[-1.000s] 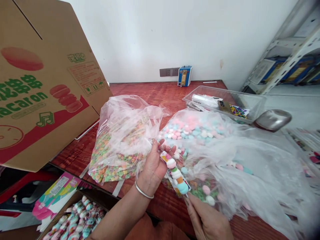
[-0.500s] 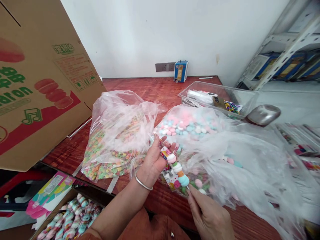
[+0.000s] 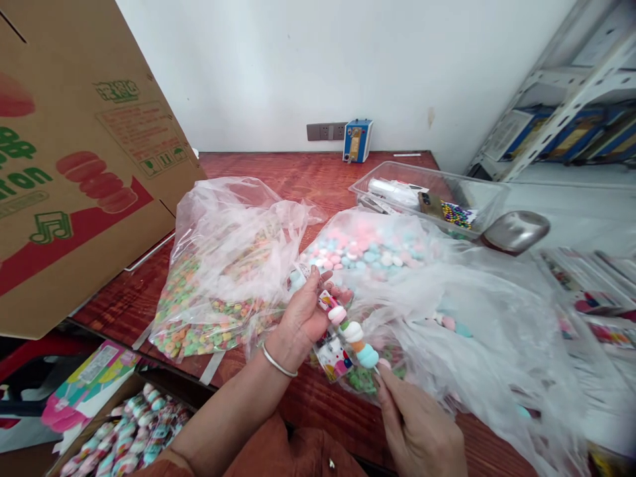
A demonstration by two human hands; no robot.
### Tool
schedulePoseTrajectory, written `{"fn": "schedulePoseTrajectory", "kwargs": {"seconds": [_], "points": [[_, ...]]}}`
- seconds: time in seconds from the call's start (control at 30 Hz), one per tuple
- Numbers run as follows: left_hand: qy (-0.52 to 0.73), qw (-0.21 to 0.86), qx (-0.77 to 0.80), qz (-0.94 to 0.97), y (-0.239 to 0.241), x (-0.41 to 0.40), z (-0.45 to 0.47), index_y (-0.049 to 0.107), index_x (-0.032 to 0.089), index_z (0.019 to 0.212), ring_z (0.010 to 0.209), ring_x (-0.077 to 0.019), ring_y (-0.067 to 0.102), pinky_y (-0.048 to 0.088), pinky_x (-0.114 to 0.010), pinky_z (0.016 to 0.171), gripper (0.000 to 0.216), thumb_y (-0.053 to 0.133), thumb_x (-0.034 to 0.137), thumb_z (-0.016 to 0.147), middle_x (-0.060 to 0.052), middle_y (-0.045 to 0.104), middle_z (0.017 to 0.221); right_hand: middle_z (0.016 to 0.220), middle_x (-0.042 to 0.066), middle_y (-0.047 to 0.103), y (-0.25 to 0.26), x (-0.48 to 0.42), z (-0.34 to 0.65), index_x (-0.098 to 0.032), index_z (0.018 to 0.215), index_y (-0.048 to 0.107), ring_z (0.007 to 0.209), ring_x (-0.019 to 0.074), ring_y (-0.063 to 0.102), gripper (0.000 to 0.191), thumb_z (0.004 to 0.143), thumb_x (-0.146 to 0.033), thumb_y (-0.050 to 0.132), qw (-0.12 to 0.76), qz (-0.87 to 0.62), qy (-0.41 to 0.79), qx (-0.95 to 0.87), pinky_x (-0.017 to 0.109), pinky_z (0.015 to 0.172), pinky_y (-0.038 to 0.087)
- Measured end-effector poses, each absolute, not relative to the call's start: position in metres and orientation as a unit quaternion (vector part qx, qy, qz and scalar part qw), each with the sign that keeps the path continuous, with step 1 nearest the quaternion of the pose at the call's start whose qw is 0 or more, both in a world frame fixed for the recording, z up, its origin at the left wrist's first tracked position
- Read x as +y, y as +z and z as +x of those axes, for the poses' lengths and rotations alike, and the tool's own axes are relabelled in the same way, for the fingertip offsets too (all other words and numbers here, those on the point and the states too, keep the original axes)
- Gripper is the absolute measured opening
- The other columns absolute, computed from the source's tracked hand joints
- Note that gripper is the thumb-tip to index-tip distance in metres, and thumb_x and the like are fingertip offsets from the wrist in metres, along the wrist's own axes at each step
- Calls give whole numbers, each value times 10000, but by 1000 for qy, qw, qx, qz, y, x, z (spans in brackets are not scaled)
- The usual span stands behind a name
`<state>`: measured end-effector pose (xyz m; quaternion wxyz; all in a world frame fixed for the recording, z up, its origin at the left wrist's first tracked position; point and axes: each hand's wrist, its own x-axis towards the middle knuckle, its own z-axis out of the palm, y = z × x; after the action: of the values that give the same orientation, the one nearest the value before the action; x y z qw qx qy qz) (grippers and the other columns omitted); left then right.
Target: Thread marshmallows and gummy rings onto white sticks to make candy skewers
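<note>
My right hand (image 3: 420, 421) pinches the thin stick of a candy skewer (image 3: 354, 332). White, pink and blue marshmallows are threaded on it with small green and orange rings between. My left hand (image 3: 308, 311) is closed on a small clear plastic bag with a colourful print (image 3: 334, 358). The skewer's far end lies at the bag's upper part, by my left fingers; whether it is inside I cannot tell. Just beyond my hands lies a large clear bag of pastel marshmallows (image 3: 368, 248). To the left sits another large bag of coloured cereal rings (image 3: 199, 331).
A big cardboard box (image 3: 89, 165) stands at the left. Below it, an open carton holds several wrapped skewers (image 3: 132, 430). A clear plastic tray (image 3: 427, 169) with odds and ends and a metal scoop (image 3: 519, 230) are at the back right. A blue device (image 3: 358, 140) stands by the wall.
The skewer and the printed bag have come slightly apart at the lower end, so more of the bag's print shows. The whole view has shifted a little.
</note>
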<state>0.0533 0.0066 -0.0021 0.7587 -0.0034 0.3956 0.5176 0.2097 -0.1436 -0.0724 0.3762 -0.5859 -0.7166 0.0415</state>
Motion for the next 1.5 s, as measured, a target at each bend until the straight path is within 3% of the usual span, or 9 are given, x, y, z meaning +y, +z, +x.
{"fn": "schedulePoseTrajectory", "kwargs": {"seconds": [0.07,0.17,0.3,0.5,0.77,0.9,1.07,1.23,1.5], "points": [[514,768,381,6,-7,7,53,583,119,917,522,-108,517,562,-338,657,321,477,420,960,31,470,599,855,72,754,-74,-146,211,-188,1094,732,763,199,695,289,954,-346,535,415,-589,200,-664,255,691,521],[511,780,360,19,-14,7,52,587,109,948,534,-114,535,569,-337,668,298,499,394,955,24,489,611,587,-2,597,-74,-146,207,-189,960,724,559,150,593,309,937,-437,542,487,-573,442,-489,218,501,466],[512,779,362,20,-14,1,59,586,114,954,574,-125,558,575,-365,722,246,499,344,960,18,504,630,543,-85,412,-64,-133,188,-194,870,645,381,49,297,297,882,-488,612,602,-498,561,-273,169,363,273],[499,789,356,17,-6,-18,83,594,106,956,539,-118,544,522,-264,584,314,496,404,959,15,506,619,832,27,688,-45,-105,165,-197,1049,634,711,154,629,315,842,-433,653,616,-563,395,-383,228,602,500],[470,804,335,141,-1,-35,89,678,121,939,713,-151,657,535,-253,686,196,675,300,859,-59,684,811,687,-7,681,-29,-99,182,-174,916,679,599,130,613,218,915,-326,523,501,-659,178,-532,203,574,450],[413,810,346,231,-2,-39,73,697,121,949,771,-160,670,531,-241,661,288,819,217,706,-63,697,887,632,-21,656,-27,-98,191,-180,858,651,527,121,568,203,903,-305,498,498,-668,177,-524,197,523,426],[409,813,361,205,-17,-35,62,673,96,812,540,-53,547,378,-128,434,310,886,194,609,8,619,686,611,-30,629,-30,-95,189,-185,832,634,532,123,562,226,906,-366,520,510,-653,261,-496,194,512,438],[441,835,315,99,-31,-22,52,625,104,839,482,-10,466,292,-105,360,323,870,141,631,34,583,715,821,13,722,-25,-109,200,-189,1053,649,663,152,652,278,923,-403,528,504,-641,290,-501,197,570,505],[457,842,285,25,-26,-5,44,553,127,767,485,-28,479,308,-99,354,205,750,70,765,44,495,637,936,43,772,-35,-153,229,-198,1070,709,780,173,728,256,949,-303,510,456,-621,157,-617,181,713,556]]}}
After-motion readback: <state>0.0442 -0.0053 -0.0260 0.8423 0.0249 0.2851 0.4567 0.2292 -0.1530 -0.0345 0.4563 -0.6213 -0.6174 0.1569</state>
